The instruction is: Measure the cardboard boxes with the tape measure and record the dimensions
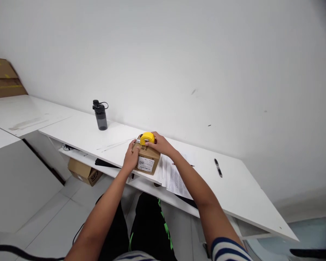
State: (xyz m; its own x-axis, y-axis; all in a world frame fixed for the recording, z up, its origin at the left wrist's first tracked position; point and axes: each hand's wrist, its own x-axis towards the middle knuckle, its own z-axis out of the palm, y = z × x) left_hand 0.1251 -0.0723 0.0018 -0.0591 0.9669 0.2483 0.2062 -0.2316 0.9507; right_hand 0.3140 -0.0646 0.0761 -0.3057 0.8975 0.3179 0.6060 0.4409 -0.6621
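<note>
A small brown cardboard box (147, 162) with a white label stands near the front edge of the white desk (233, 188). A yellow tape measure (147, 137) rests on top of it. My left hand (131, 156) is wrapped round the box's left side. My right hand (160, 144) is closed on the tape measure from the right, its fingers over the yellow case.
Printed papers (174, 177) lie right of the box. A black pen (218, 168) lies further right. A dark water bottle (100, 115) stands at the back left by the wall. A cardboard box (84, 172) sits on the floor under the desk. More boxes (2, 78) are stacked far left.
</note>
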